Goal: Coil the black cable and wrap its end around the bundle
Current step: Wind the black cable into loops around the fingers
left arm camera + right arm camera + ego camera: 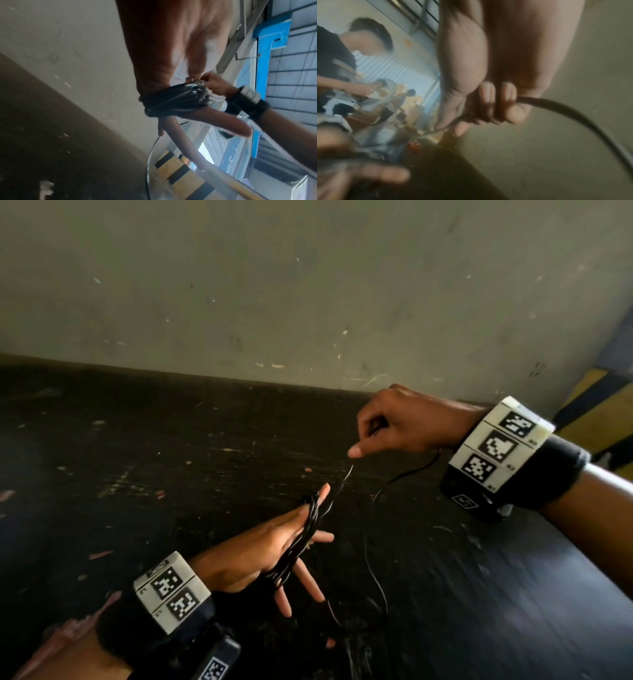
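The black cable coil (301, 539) is wound in several turns around my left hand (260, 546), whose fingers are straight and spread. In the left wrist view the coil (171, 100) crosses the fingers of that hand (163, 40). A thin strand (346, 477) rises from the coil to my right hand (404, 422), up and to the right, which grips it in curled fingers. In the right wrist view the cable (573, 109) leaves the right hand's fist (488, 105) and curves down to the right. Loose cable (373, 573) trails over the table below.
A dark, scratched table (137, 474) runs up to a bare grey wall (274, 285). A yellow-and-black striped post (603, 412) stands at the right. Another person (334, 60) is at work in the background of the right wrist view.
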Demonstrator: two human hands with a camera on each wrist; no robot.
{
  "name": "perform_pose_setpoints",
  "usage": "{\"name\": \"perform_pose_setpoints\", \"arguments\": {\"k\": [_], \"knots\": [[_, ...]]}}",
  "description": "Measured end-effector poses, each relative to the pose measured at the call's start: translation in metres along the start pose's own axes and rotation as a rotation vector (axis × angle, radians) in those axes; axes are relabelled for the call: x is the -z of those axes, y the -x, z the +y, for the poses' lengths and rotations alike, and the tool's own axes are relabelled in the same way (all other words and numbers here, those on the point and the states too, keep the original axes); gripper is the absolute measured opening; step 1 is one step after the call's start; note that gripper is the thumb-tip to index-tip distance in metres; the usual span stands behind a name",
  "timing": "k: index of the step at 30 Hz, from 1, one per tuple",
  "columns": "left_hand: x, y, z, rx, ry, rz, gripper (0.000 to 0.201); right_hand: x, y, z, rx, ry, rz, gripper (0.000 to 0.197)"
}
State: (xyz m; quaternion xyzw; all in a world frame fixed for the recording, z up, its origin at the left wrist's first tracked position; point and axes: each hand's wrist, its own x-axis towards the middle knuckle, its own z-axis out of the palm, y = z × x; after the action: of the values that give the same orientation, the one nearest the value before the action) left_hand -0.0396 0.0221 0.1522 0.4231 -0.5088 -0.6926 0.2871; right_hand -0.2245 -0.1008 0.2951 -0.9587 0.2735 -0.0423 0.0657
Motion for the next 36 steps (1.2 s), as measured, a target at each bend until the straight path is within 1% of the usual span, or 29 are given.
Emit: {"name": "perform_pose_setpoints", "arguments": {"k": [4, 8, 11, 14, 17, 20, 22, 23, 26, 28, 31, 34, 36], "knots": [[-0.003, 0.008, 0.009, 0.031, 0.08, -0.125, 0.042, -0.021, -0.004, 0.015, -0.006, -0.094, 0.068, 0.026], [-0.003, 0.013, 0.016, 0.025, 0.155, -0.245, 0.041, -0.039, -0.007, 0.02, 0.011, -0.19, 0.179, 0.025], [-0.001, 0.015, 0.02, -0.015, 0.248, -0.315, 0.042, -0.055, -0.009, 0.024, 0.011, -0.262, 0.23, 0.03], [0.005, 0.014, 0.027, -0.118, 0.365, -0.334, 0.045, -0.084, -0.007, 0.026, -0.021, -0.337, 0.309, 0.032], [0.012, 0.008, 0.043, -0.255, 0.493, -0.274, 0.045, -0.118, -0.003, 0.016, -0.036, -0.472, 0.399, 0.032], [0.015, -0.003, 0.064, -0.36, 0.572, -0.118, 0.045, -0.151, -0.001, -0.008, -0.036, -0.549, 0.381, 0.026], [0.017, -0.013, 0.071, -0.398, 0.559, -0.001, 0.045, -0.161, -0.001, -0.028, -0.066, -0.598, 0.306, 0.022], [0.018, -0.018, 0.071, -0.411, 0.548, 0.038, 0.045, -0.162, -0.001, -0.037, -0.084, -0.621, 0.248, 0.021], [0.02, -0.032, 0.066, -0.434, 0.539, 0.106, 0.043, -0.154, -0.001, -0.058, -0.143, -0.671, 0.078, 0.029], [0.02, -0.036, 0.063, -0.455, 0.509, 0.141, 0.044, -0.15, 0.001, -0.063, -0.182, -0.728, 0.022, 0.028], [0.024, -0.038, 0.059, -0.478, 0.396, 0.193, 0.045, -0.146, 0.008, -0.066, -0.226, -0.782, -0.044, 0.028], [0.031, -0.04, 0.051, -0.46, 0.305, 0.273, 0.045, -0.132, 0.016, -0.067, -0.266, -0.801, -0.083, 0.022], [0.034, -0.041, 0.044, -0.438, 0.276, 0.324, 0.046, -0.119, 0.021, -0.068, -0.271, -0.78, -0.139, 0.021]]}}
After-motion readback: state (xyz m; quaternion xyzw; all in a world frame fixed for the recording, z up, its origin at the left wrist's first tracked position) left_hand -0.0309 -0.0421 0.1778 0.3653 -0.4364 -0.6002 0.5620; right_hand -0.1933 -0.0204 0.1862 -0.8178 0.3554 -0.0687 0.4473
